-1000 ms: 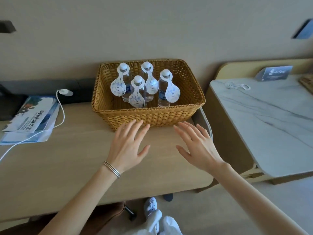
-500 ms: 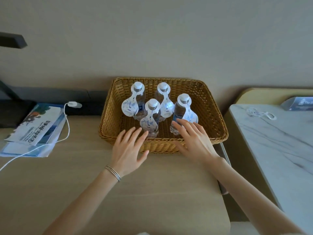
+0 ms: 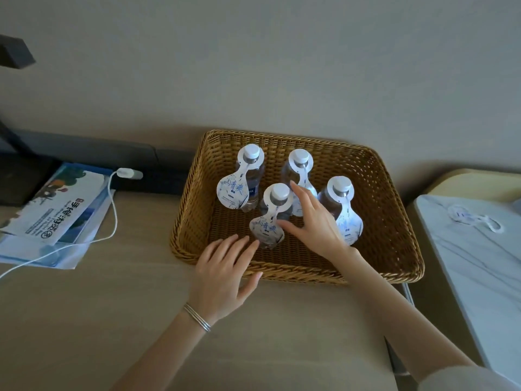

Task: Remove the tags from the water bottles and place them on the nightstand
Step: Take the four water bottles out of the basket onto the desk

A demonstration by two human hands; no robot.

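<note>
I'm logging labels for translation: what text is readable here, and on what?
"清爽": back-left bottle's tag and front bottle's tag.
"手绘", rest unsure: brochure.
Too blurred to read: right bottle's tag and all small print.

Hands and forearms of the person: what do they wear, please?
Both forearms are bare, without gloves or visible rings. The left hand has thin silver bangles at its wrist. The right hand wears nothing; pale fabric near its upper arm may be a sleeve.
</note>
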